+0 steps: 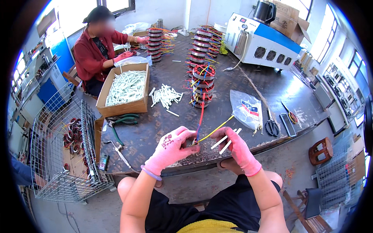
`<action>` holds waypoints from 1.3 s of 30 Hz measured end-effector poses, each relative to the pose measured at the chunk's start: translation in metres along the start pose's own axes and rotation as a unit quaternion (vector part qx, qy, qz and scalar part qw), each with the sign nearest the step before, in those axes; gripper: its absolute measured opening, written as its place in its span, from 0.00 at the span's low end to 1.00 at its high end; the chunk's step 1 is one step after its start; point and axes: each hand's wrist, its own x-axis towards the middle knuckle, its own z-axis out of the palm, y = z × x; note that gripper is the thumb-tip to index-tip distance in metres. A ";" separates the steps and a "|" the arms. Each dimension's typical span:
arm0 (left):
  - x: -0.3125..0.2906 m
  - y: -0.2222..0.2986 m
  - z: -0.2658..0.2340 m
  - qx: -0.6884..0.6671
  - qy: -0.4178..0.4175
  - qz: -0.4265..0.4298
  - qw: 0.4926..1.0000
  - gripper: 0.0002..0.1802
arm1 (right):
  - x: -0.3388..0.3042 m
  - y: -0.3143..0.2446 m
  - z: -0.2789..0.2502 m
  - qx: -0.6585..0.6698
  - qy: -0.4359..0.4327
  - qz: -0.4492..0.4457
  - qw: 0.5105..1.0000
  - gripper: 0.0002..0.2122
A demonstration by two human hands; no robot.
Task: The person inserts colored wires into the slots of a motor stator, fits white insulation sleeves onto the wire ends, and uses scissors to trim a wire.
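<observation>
My left hand (171,149), in a pink work glove, pinches the ends of thin coloured lead wires (198,130) near the table's front edge. The wires, red and blue among them, run back to the nearest stack of wound motor stators (203,89). A yellow wire (217,128) slants up and right from the left fingertips. My gloved right hand (241,153) is closed around white sleeve tubes (218,139), which stick out between the fingers toward the left hand. A loose pile of similar tubes (167,96) lies beyond the left hand.
A cardboard box (123,109) full of tubes stands left, by green-handled pliers (126,119). Right are a plastic bag (245,106), scissors (271,126) and a phone (288,124). A co-worker (95,54) sits at far left. A white-blue machine (260,42) stands behind.
</observation>
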 end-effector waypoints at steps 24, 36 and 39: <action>-0.001 -0.018 0.022 -0.394 -0.070 -0.118 0.909 0.09 | -0.027 -0.084 0.025 -0.071 0.015 -0.096 0.993 0.09; 0.000 -0.020 0.044 -0.092 0.124 0.066 0.986 0.11 | -0.003 -0.065 0.015 -0.066 0.159 -0.161 0.972 0.07; 0.001 -0.016 0.045 -0.096 0.130 0.058 0.985 0.13 | 0.001 -0.067 0.004 -0.037 0.162 -0.161 0.973 0.08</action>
